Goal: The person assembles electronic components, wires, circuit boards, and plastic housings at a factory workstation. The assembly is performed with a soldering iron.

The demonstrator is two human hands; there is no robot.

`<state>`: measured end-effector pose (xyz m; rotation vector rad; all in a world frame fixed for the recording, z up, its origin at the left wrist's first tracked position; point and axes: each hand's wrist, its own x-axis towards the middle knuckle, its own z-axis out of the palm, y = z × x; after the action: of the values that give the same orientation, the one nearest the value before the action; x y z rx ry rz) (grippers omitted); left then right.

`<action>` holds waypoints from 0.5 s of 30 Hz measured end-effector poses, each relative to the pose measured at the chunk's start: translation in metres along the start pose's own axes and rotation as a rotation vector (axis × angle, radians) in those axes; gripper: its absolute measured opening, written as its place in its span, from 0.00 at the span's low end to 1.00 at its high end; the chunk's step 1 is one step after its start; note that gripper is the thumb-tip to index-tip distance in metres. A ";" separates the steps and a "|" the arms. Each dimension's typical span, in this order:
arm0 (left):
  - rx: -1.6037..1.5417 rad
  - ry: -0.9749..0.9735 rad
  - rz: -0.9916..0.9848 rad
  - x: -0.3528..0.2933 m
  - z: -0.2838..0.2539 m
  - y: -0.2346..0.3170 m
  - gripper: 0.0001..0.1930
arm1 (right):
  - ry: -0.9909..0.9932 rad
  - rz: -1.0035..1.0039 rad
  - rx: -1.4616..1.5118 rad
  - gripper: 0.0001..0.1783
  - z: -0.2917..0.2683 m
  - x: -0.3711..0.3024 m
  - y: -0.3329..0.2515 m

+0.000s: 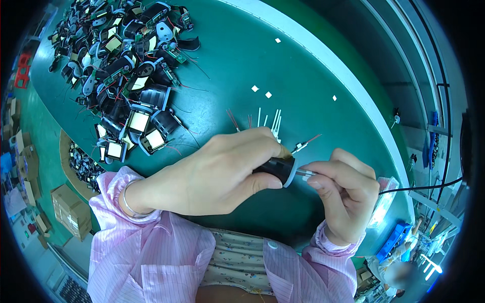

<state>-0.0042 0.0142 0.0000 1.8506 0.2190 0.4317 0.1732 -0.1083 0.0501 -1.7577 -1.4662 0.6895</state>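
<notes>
My left hand (227, 169) is closed around a black rounded housing with a grey rim (279, 167), its thumb pressed along the near side. At the rim, the thumb and forefinger of my right hand (346, 194) pinch a small whitish strip (304, 173); whether it is part of the housing or a separate piece, I cannot tell. Just beyond the fingers lie several thin white sticks (276, 121) and a small white connector with a red wire (300, 147). The housing's inside is hidden.
A large heap of similar black housings (139, 96) with green boards and loose wires covers the green table's (217, 60) far left. Small white squares (255, 88) lie scattered beyond my hands. A clear plastic box (382, 202) stands by my right wrist. A cardboard carton (70, 211) is at left.
</notes>
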 end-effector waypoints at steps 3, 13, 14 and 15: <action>-0.126 -0.054 -0.070 0.002 -0.001 -0.002 0.16 | -0.077 -0.022 0.054 0.08 -0.006 0.005 0.008; -0.202 -0.017 0.111 -0.001 0.013 0.004 0.13 | 0.061 -0.178 -0.034 0.09 0.009 -0.012 0.007; -0.127 0.020 0.103 -0.003 0.013 0.008 0.14 | 0.063 -0.177 -0.072 0.10 0.010 -0.012 0.007; -0.121 0.028 0.100 -0.003 0.015 0.005 0.14 | 0.063 -0.177 -0.111 0.10 0.011 -0.013 0.009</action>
<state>-0.0011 -0.0018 0.0004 1.7426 0.1173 0.5291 0.1668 -0.1198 0.0356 -1.6902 -1.6196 0.4650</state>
